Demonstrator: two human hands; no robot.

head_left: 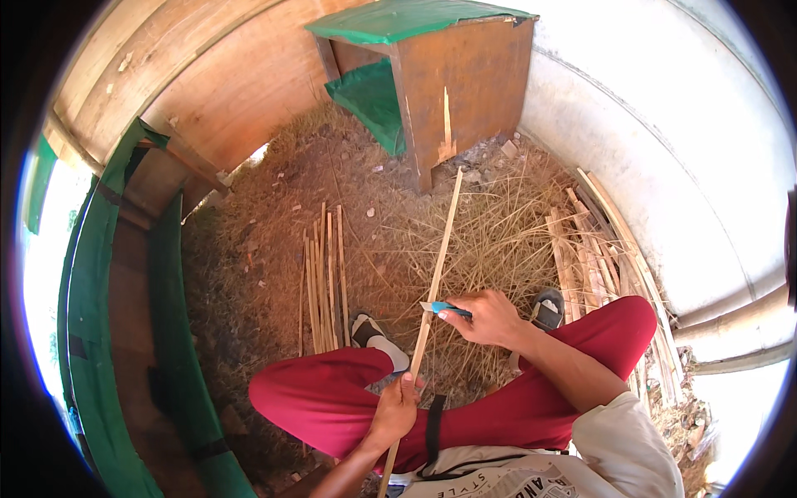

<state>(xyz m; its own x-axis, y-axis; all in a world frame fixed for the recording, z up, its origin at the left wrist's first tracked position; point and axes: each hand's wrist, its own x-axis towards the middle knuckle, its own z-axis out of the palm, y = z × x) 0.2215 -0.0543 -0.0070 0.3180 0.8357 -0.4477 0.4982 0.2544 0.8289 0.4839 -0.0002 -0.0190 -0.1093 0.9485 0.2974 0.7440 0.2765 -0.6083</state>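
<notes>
A long, thin bamboo strip (442, 249) slants up and away from my lap toward the wooden cabinet. My left hand (396, 408) is closed around its lower part, between my knees. In my right hand (484, 318) is a blue utility knife (448, 310), gripped by its handle. Its blade points left and meets the strip, or lies just over it, near the middle of its length; whether the edge bites in cannot be told. Thin shavings (490, 241) lie thick on the ground beyond my right hand.
Several slim strips (322, 282) lie on the dirt left of my feet. More split pieces (594, 249) are piled along the white wall at right. Ahead stands a wooden cabinet (465, 91) with a green cover. Green-covered shelving (178, 332) lines the left side.
</notes>
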